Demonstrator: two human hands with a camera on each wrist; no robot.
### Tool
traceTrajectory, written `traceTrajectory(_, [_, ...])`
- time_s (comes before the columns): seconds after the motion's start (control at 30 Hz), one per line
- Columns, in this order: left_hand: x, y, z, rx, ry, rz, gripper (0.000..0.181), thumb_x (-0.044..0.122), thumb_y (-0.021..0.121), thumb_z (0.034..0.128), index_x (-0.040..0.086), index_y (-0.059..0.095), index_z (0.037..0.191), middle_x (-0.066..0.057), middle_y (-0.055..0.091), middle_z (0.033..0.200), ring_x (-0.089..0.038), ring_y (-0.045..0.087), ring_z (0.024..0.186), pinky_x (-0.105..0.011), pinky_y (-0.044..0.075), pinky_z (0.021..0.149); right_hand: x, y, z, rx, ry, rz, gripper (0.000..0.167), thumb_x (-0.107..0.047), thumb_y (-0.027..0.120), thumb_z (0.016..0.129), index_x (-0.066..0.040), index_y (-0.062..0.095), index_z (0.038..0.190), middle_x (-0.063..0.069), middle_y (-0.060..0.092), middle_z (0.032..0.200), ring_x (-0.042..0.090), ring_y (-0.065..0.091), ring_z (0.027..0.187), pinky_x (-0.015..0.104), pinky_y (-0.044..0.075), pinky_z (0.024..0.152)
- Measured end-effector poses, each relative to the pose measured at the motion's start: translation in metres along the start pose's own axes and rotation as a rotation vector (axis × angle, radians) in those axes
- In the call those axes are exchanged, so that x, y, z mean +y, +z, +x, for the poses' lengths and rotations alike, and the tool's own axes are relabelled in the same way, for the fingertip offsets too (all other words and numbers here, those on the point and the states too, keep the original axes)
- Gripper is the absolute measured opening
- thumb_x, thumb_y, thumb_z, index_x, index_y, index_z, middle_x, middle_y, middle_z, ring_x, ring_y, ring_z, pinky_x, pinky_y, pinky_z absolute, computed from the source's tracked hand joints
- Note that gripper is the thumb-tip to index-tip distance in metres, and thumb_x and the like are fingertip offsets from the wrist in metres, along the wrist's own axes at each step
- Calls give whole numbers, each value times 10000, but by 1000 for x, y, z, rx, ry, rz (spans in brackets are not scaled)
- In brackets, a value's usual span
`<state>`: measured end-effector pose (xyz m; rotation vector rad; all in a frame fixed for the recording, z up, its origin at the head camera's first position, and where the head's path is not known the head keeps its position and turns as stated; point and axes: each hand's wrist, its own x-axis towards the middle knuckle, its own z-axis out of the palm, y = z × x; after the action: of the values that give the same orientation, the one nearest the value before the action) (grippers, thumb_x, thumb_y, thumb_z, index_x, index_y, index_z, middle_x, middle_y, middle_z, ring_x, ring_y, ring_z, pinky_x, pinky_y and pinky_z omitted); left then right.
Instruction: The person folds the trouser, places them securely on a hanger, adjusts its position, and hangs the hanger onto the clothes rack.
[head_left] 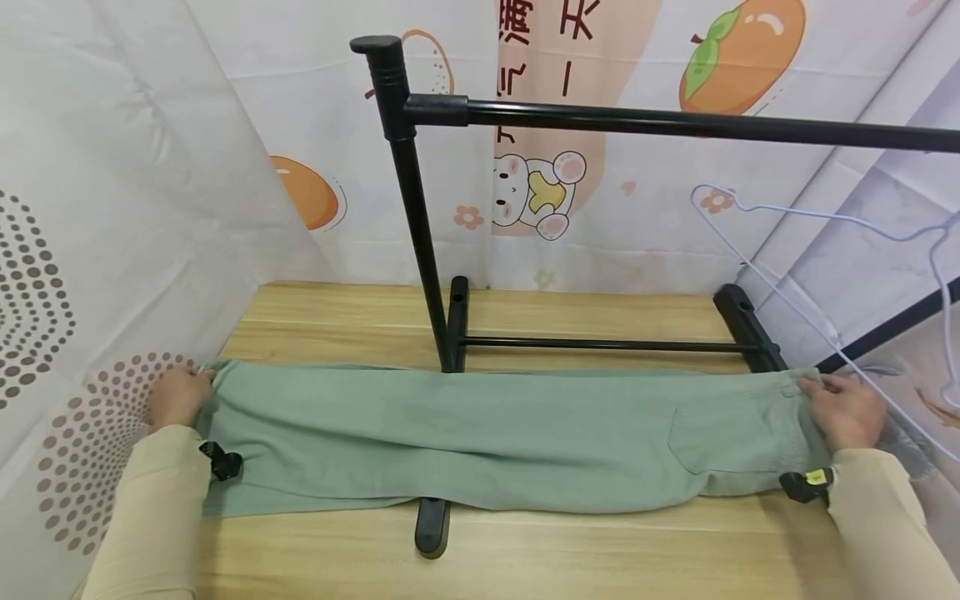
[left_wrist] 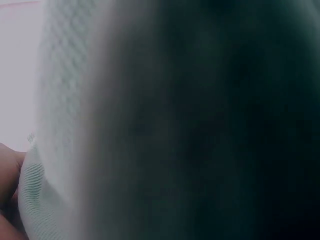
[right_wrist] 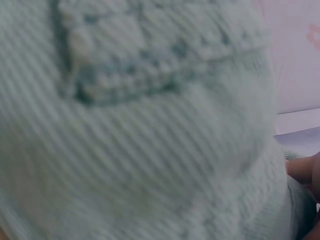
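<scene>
A pair of green trousers (head_left: 465,433), folded lengthwise with a back pocket showing near the right end, stretches sideways between both hands in the head view. My left hand (head_left: 178,398) pinches the upper corner at the leg end. At the waistband end, my right hand (head_left: 849,410) grips the other upper corner. The cloth covers part of the black rack's base. In the left wrist view the green fabric (left_wrist: 62,100) is close and mostly dark, with a bit of the hand at the left edge. Ribbed fabric (right_wrist: 165,135) with a belt loop fills the right wrist view.
A black clothes rack (head_left: 427,242) stands on the wooden surface (head_left: 525,550), its top bar (head_left: 675,122) running to the right above the trousers. On the right hangs a pale blue wire hanger (head_left: 795,308), close to my right hand. Printed white curtains (head_left: 360,208) enclose the back and sides.
</scene>
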<state>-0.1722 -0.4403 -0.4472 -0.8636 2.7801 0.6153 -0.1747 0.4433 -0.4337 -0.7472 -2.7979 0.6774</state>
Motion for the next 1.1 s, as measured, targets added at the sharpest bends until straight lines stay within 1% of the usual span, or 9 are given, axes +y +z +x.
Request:
traceTrajectory(0.27, [-1,3,2,7,28,19,525,260,392,1013,-198,444,1266,-426,435,1293,-559,503,1064,-558,457,804,2,1,-1,-43,-27,-3,527,-313,495,975,118,515,1279,365,493,1300,553,459,1157,576,372,939])
traceTrajectory(0.43, [-2,5,6,1,2,11,537,274,382,1019,-187,433,1289,-417,424,1316,-551,495,1089,-559,458,826,1,1,1,-69,-17,-14,558,-340,484,977,123,503,1288,372,474,1314,557,448,1168,578,365,950])
traceTrajectory(0.53, [-3,6,8,-2,-23,1,533,283,389,1017,-183,457,1266,-418,459,1268,-513,533,1008,-523,471,756,1,0,1,-107,-12,-27,581,-364,466,986,126,490,1300,384,453,1328,563,433,1175,587,364,940])
traceTrajectory(0.63, [-3,8,8,8,-25,-14,511,271,420,1004,-190,493,1210,-419,505,1189,-460,560,895,-473,463,663,2,-1,1,-136,-12,-35,586,-376,462,988,123,496,1292,398,450,1312,570,429,1157,586,370,902])
traceTrajectory(0.73, [-5,9,4,26,8,-23,500,264,439,994,-196,510,1179,-418,524,1147,-443,566,846,-457,453,628,3,-4,-2,-137,-41,-44,563,-367,474,983,135,525,1233,394,487,1255,559,460,1107,535,402,819])
traceTrajectory(0.87, [-8,8,-5,36,68,-16,536,273,422,993,-216,482,1207,-434,494,1181,-482,556,891,-485,451,658,8,-10,-9,-169,-71,-38,577,-385,481,982,147,533,1199,394,496,1237,541,486,1064,415,397,703])
traceTrajectory(0.93, [-10,7,-9,40,93,-24,544,267,415,985,-231,473,1197,-440,495,1157,-469,549,867,-470,446,647,10,-13,-12,-200,-66,-31,620,-421,471,984,146,511,1231,406,468,1269,551,476,1077,401,394,705])
traceTrajectory(1.0, [-13,7,-13,49,115,-40,525,258,412,980,-240,493,1125,-426,524,1053,-435,537,798,-435,431,607,13,-16,-15,-221,-74,-20,663,-449,460,983,152,487,1261,420,440,1299,567,463,1093,413,395,720])
traceTrajectory(1.1, [-16,8,-17,44,128,-58,532,267,403,984,-246,486,1098,-418,524,995,-406,518,764,-418,421,587,19,-19,-20,-241,-80,0,701,-462,455,980,172,462,1277,442,410,1311,582,454,1091,421,396,720])
